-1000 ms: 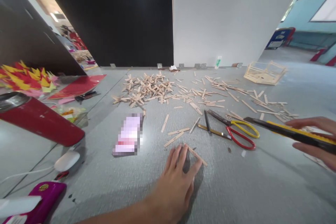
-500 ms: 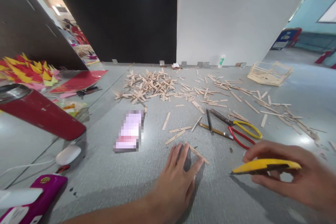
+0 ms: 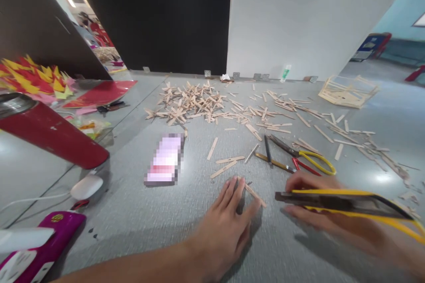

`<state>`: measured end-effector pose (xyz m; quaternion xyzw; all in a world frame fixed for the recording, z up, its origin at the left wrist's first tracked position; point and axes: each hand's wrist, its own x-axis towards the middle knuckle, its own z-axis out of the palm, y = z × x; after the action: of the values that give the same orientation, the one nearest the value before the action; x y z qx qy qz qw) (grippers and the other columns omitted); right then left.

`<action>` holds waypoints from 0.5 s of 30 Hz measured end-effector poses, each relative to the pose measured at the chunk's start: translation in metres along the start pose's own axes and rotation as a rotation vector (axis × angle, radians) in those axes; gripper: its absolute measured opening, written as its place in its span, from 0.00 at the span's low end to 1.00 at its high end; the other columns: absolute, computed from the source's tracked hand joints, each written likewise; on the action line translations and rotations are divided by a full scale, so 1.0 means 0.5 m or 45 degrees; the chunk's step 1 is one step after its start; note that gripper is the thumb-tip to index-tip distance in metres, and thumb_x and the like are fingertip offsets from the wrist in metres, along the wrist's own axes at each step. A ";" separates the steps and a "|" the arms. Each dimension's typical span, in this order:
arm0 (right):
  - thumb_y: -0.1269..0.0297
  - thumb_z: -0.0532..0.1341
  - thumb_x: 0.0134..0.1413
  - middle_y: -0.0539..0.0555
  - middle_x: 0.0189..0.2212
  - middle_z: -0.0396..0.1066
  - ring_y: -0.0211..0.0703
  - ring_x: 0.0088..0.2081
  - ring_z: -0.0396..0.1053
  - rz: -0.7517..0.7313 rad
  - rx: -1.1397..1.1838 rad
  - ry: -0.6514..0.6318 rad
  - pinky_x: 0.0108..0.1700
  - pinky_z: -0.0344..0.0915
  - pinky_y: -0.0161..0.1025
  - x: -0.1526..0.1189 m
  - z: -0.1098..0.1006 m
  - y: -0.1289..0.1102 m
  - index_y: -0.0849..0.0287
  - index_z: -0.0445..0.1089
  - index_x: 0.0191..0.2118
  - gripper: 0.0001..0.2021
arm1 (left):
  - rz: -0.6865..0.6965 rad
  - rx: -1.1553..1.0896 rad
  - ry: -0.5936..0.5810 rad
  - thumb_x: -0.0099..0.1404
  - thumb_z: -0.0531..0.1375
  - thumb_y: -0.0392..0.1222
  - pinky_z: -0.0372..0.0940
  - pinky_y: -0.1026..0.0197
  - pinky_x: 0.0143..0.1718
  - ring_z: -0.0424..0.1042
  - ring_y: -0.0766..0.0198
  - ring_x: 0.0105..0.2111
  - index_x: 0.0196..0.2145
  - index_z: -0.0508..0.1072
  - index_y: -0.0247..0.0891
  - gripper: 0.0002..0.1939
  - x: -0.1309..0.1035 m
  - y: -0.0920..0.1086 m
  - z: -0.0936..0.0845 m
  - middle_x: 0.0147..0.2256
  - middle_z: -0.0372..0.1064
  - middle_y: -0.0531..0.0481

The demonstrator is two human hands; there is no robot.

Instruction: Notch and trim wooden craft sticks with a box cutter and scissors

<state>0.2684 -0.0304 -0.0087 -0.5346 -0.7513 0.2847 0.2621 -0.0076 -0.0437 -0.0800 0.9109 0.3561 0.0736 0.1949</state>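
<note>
My left hand (image 3: 229,221) lies low on the grey table, its fingertips and thumb on a short wooden stick (image 3: 255,194) at an angle. My right hand (image 3: 318,212) is closed round a yellow and black cutter (image 3: 335,203), whose dark tip points left toward that stick, a small gap away. Two wooden sticks (image 3: 224,170) lie just beyond my left fingertips. Past my right hand are yellow-and-red-handled pliers or scissors (image 3: 317,161), a brown strip (image 3: 275,162) and a dark rod (image 3: 267,148). The right hand is slightly blurred.
A heap of wooden pieces (image 3: 192,104) lies farther back, with loose sticks to its right. A wooden frame (image 3: 347,93) stands back right. On the left are a phone (image 3: 166,159), a red flask (image 3: 66,137), a white mouse (image 3: 86,186) and a purple object (image 3: 49,239).
My right hand has moved left toward the stick and turned the cutter, so its broad dark side shows. My left hand stays on the stick. The view has shifted slightly.
</note>
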 end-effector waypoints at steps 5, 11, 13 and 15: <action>0.51 0.62 0.72 0.47 0.22 0.73 0.41 0.22 0.71 0.078 0.204 -0.078 0.24 0.65 0.36 0.045 0.072 0.001 0.52 0.75 0.43 0.12 | 0.039 0.053 0.066 0.77 0.58 0.33 0.56 0.28 0.72 0.45 0.27 0.76 0.73 0.60 0.38 0.30 -0.004 -0.003 0.002 0.76 0.46 0.23; 0.48 0.66 0.71 0.45 0.21 0.73 0.38 0.21 0.70 0.125 0.440 -0.136 0.24 0.66 0.34 0.062 0.122 0.049 0.52 0.75 0.43 0.13 | 0.074 0.091 0.102 0.82 0.55 0.43 0.55 0.31 0.73 0.45 0.29 0.76 0.76 0.57 0.40 0.29 -0.007 -0.015 0.016 0.77 0.45 0.25; 0.49 0.66 0.71 0.45 0.23 0.74 0.39 0.22 0.71 0.191 0.581 -0.129 0.25 0.68 0.34 0.062 0.129 0.055 0.52 0.73 0.43 0.12 | 0.094 0.110 0.109 0.82 0.55 0.43 0.55 0.30 0.73 0.46 0.27 0.76 0.77 0.55 0.38 0.31 -0.006 -0.016 0.020 0.76 0.45 0.21; 0.50 0.67 0.70 0.47 0.26 0.77 0.39 0.24 0.73 0.214 0.635 -0.153 0.27 0.70 0.35 0.062 0.132 0.057 0.53 0.73 0.42 0.12 | 0.107 0.118 0.124 0.81 0.56 0.43 0.56 0.30 0.72 0.46 0.26 0.76 0.77 0.53 0.36 0.33 -0.006 -0.017 0.022 0.76 0.45 0.19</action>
<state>0.2318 -0.0031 -0.0724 -0.4962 -0.6252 0.5128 0.3162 -0.0120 -0.0435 -0.0935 0.9284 0.3296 0.1093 0.1319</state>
